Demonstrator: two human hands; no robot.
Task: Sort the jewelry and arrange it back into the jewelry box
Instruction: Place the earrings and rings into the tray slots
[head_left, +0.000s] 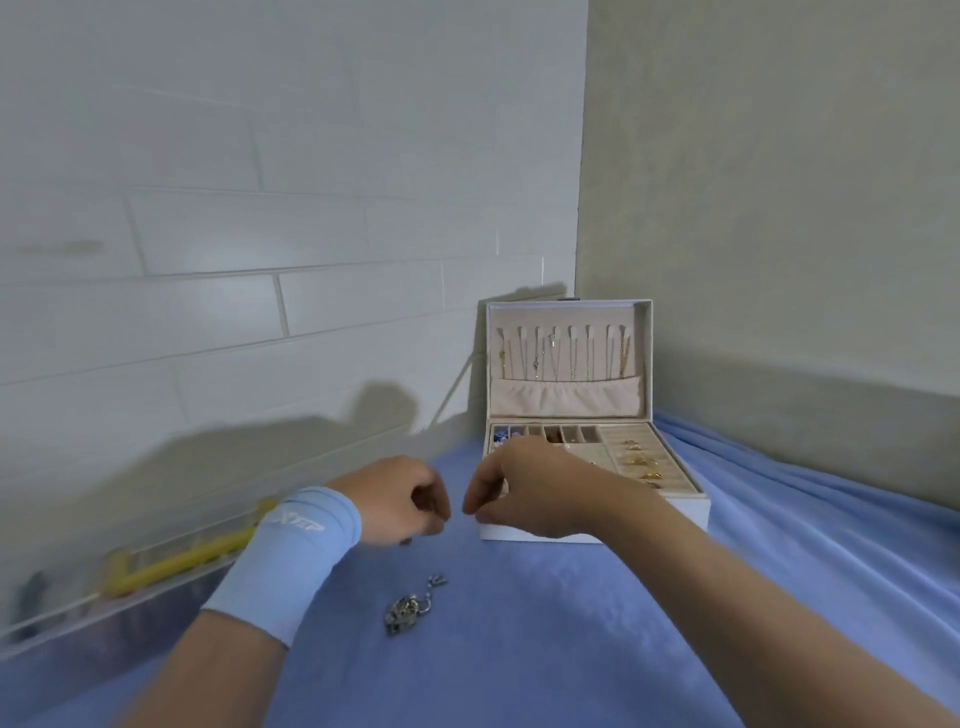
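The open jewelry box (519, 533) sits on the blue cloth (571, 623) at about 1 o'clock. In front of it, the left hand (410, 501) and right hand (524, 488) nearly meet, both with fingers curled in. Whether either pinches anything cannot be told. A silver jewelry tangle (408, 610) lies at 6 o'clock from the hands. A light blue wristband (291, 551) wraps the left wrist.

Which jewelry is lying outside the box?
The silver heap lying on the blue cloth, nearer you; the gold pieces sit inside the jewelry box.
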